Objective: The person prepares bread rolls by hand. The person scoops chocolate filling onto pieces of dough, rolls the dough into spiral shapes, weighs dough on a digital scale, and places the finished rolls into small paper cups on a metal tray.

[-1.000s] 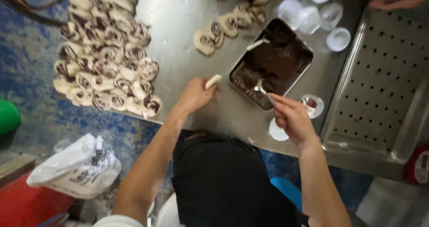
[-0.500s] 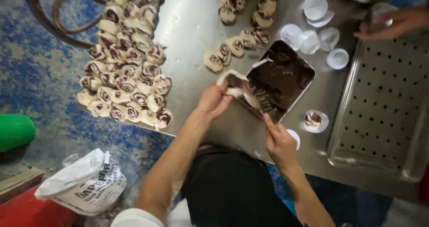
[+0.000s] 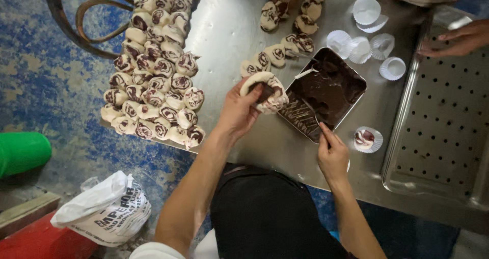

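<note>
Now, step: keep the dough piece (image 3: 265,92) cupped low over the desk (image 3: 229,30), filling kept inside the curl
Left hand (image 3: 238,112): fingers curled around the dough piece, gripping it beside the chocolate tray (image 3: 326,93)
Right hand (image 3: 332,156): closed on a thin spreader handle at the tray's near edge

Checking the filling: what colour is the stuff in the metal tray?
Dark brown filling in the tray, head view.
</note>
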